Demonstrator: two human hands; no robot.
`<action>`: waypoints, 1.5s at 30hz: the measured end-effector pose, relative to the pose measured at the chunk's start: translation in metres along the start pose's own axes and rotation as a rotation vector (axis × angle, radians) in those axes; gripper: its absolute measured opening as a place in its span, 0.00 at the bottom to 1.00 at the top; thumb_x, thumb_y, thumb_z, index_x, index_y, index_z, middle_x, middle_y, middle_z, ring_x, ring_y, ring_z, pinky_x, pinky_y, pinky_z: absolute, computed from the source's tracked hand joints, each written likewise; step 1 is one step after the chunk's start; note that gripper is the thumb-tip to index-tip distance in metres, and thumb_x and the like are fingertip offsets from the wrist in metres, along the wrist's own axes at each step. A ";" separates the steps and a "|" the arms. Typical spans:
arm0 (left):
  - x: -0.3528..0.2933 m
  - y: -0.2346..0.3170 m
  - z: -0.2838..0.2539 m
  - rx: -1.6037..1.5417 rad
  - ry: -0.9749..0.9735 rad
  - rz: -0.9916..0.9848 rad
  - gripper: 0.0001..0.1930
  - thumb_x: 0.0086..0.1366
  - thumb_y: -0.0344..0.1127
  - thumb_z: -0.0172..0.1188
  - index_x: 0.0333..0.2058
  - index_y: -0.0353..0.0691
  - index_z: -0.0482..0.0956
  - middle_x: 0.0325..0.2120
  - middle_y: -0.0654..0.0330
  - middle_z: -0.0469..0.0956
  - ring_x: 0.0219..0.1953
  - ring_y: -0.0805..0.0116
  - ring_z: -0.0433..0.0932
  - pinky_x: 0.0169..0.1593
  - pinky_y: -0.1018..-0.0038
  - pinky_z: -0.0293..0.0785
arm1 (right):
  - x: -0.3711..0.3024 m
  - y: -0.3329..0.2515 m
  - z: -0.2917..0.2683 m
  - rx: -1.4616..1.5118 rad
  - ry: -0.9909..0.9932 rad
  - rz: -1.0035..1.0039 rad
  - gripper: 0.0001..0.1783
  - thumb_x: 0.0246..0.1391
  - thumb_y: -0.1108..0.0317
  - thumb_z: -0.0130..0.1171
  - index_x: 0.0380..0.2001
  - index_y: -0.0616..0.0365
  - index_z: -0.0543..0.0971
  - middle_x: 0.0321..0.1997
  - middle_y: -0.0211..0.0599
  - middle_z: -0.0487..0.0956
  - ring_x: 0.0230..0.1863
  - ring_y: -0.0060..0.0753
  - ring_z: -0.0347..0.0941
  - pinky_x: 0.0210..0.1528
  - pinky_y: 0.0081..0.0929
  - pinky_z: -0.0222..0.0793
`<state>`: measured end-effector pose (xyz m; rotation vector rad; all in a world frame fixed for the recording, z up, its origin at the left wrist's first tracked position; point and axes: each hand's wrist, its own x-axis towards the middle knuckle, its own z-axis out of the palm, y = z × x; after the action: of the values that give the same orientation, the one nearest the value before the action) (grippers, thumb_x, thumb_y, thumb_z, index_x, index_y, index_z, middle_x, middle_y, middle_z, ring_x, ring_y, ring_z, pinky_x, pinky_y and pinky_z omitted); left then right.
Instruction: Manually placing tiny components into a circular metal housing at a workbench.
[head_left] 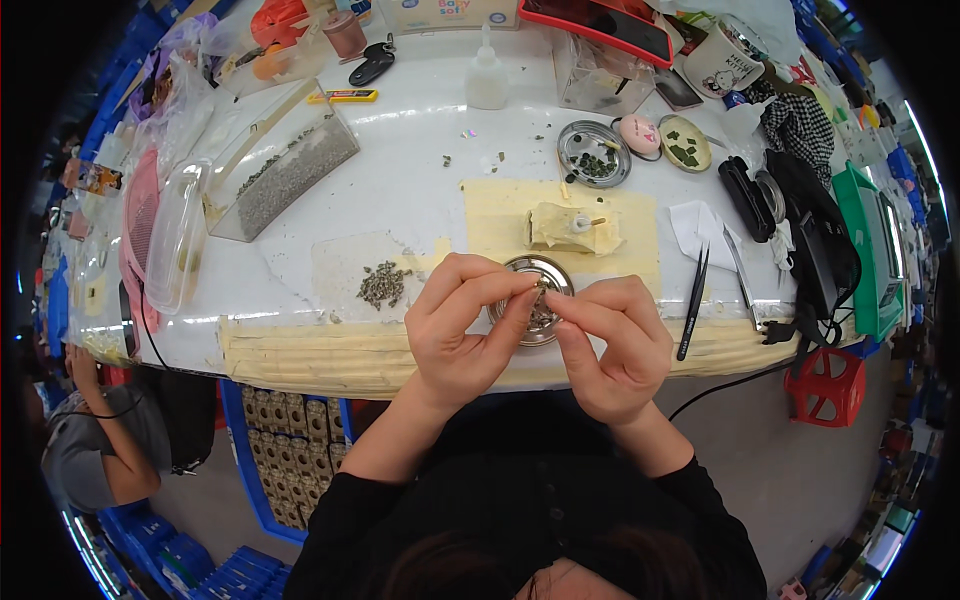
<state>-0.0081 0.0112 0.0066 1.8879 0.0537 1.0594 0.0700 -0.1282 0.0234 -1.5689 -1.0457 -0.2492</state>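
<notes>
Over a round metal dish (561, 275) near the table's front edge, my two hands meet at the fingertips. My left hand (462, 325) pinches a tiny greenish-yellow piece (541, 284) between thumb and forefinger. My right hand (618, 345) is curled, with a fingertip up against that piece; its thumb sits lower, and whatever it grips is too small to make out. Small grey bits lie in the dish, partly hidden by my fingers. Just beyond stands a block wrapped in yellowish tape (560, 228), with a short peg on top. A pile of small grey-green parts (383, 285) lies left of my left hand.
Black tweezers (694, 305) and silver tweezers (741, 268) lie to the right. Farther back are a dish of dark green pieces (593, 155), a white squeeze bottle (486, 78) and a clear tray of grey granules (290, 180). Someone's arm (120, 440) shows at far left.
</notes>
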 end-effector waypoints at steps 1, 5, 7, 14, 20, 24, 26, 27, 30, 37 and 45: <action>0.000 -0.001 0.000 -0.013 0.005 0.002 0.10 0.53 0.19 0.66 0.35 0.33 0.83 0.29 0.58 0.78 0.28 0.71 0.76 0.31 0.79 0.71 | 0.000 0.000 0.001 -0.043 -0.009 -0.020 0.14 0.44 0.80 0.68 0.37 0.61 0.84 0.30 0.33 0.78 0.29 0.28 0.72 0.31 0.22 0.67; 0.000 -0.001 0.000 -0.052 0.011 0.007 0.10 0.53 0.19 0.66 0.35 0.33 0.83 0.29 0.59 0.77 0.29 0.71 0.76 0.31 0.79 0.71 | -0.006 0.004 0.004 0.046 -0.017 0.134 0.13 0.47 0.79 0.66 0.39 0.61 0.84 0.31 0.34 0.78 0.30 0.27 0.72 0.32 0.21 0.67; -0.001 0.000 -0.001 -0.063 0.006 0.000 0.10 0.53 0.19 0.67 0.35 0.33 0.84 0.29 0.59 0.77 0.29 0.71 0.76 0.31 0.79 0.72 | -0.008 0.005 0.005 0.168 -0.028 0.236 0.11 0.50 0.78 0.65 0.39 0.61 0.84 0.30 0.35 0.78 0.31 0.27 0.73 0.33 0.21 0.68; 0.000 0.001 -0.001 -0.064 -0.028 0.019 0.11 0.52 0.19 0.67 0.36 0.34 0.84 0.29 0.59 0.77 0.29 0.70 0.76 0.30 0.78 0.72 | -0.004 0.005 0.004 0.586 -0.069 0.599 0.05 0.55 0.76 0.62 0.36 0.65 0.81 0.32 0.33 0.78 0.34 0.22 0.73 0.40 0.19 0.67; 0.000 0.001 0.000 -0.047 -0.019 0.028 0.11 0.52 0.19 0.68 0.36 0.34 0.84 0.29 0.59 0.77 0.29 0.70 0.76 0.30 0.78 0.72 | -0.004 0.008 0.003 0.365 -0.009 0.389 0.05 0.50 0.78 0.66 0.32 0.64 0.81 0.31 0.33 0.78 0.33 0.23 0.72 0.36 0.20 0.66; -0.001 -0.002 0.000 -0.033 -0.015 0.002 0.11 0.53 0.19 0.67 0.36 0.34 0.84 0.30 0.59 0.77 0.28 0.71 0.76 0.30 0.79 0.71 | -0.001 0.002 0.001 0.099 0.017 0.096 0.08 0.47 0.79 0.68 0.33 0.61 0.83 0.31 0.34 0.78 0.31 0.25 0.71 0.33 0.21 0.66; -0.001 0.000 -0.001 -0.036 -0.015 -0.013 0.11 0.53 0.19 0.67 0.36 0.34 0.84 0.30 0.59 0.77 0.28 0.71 0.76 0.30 0.79 0.71 | -0.001 0.001 0.001 -0.008 0.008 0.019 0.10 0.47 0.79 0.68 0.35 0.60 0.84 0.31 0.35 0.78 0.31 0.26 0.72 0.32 0.21 0.67; -0.001 0.001 -0.001 -0.039 -0.015 -0.021 0.11 0.53 0.19 0.67 0.36 0.34 0.84 0.30 0.59 0.77 0.28 0.72 0.76 0.30 0.79 0.71 | -0.002 0.002 0.003 -0.033 0.008 0.024 0.10 0.47 0.79 0.67 0.36 0.60 0.84 0.31 0.35 0.78 0.31 0.26 0.72 0.32 0.21 0.67; 0.000 0.001 -0.002 -0.075 -0.010 -0.009 0.11 0.53 0.19 0.67 0.36 0.34 0.84 0.30 0.59 0.77 0.28 0.72 0.76 0.30 0.79 0.71 | -0.007 0.002 0.004 0.045 0.003 0.155 0.11 0.47 0.79 0.67 0.37 0.61 0.84 0.31 0.35 0.78 0.31 0.26 0.72 0.33 0.21 0.67; 0.000 0.000 0.000 -0.077 -0.033 0.022 0.11 0.52 0.18 0.67 0.36 0.35 0.84 0.29 0.59 0.77 0.28 0.72 0.76 0.30 0.79 0.72 | -0.008 0.011 0.004 0.393 -0.053 0.417 0.07 0.49 0.79 0.66 0.34 0.64 0.83 0.31 0.35 0.78 0.32 0.26 0.73 0.34 0.20 0.68; -0.004 0.000 -0.001 -0.051 -0.040 -0.069 0.11 0.52 0.18 0.67 0.35 0.32 0.83 0.31 0.57 0.77 0.33 0.68 0.75 0.36 0.77 0.70 | -0.003 -0.001 0.003 -0.057 0.036 -0.040 0.12 0.43 0.80 0.68 0.35 0.62 0.84 0.30 0.33 0.78 0.29 0.28 0.71 0.30 0.22 0.65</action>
<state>-0.0111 0.0098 0.0046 1.8480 0.0679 0.9671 0.0666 -0.1270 0.0207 -1.5898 -1.0501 -0.3358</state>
